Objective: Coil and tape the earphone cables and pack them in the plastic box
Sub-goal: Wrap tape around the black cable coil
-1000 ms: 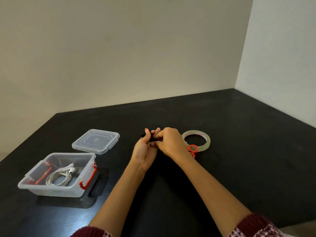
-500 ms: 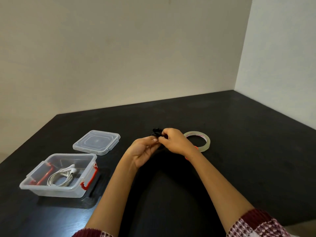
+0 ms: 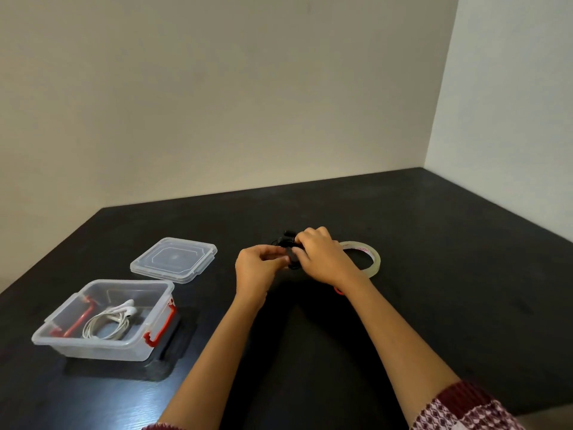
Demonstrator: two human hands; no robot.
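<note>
A coiled black earphone cable [image 3: 289, 247] is held above the black table between both hands. My left hand [image 3: 258, 268] pinches its near side with curled fingers. My right hand [image 3: 322, 259] grips it from the right, fingers curled over the coil. Most of the black coil is hidden by the fingers. A clear plastic box [image 3: 102, 342] with red latches stands at the left, and a coiled white earphone cable [image 3: 109, 322] lies inside it. A roll of clear tape [image 3: 370, 256] lies flat just behind my right hand.
The box's clear lid [image 3: 173, 259] lies flat behind the box. A bit of red, part of scissors [image 3: 338, 290], shows under my right wrist. The black table [image 3: 449, 290] meets pale walls at the back and right.
Both hands have lifted and shifted slightly right with the black cable. The left hand turned from palm up to fingers pinching sideways. The red scissor handles are now mostly hidden by the right wrist.
</note>
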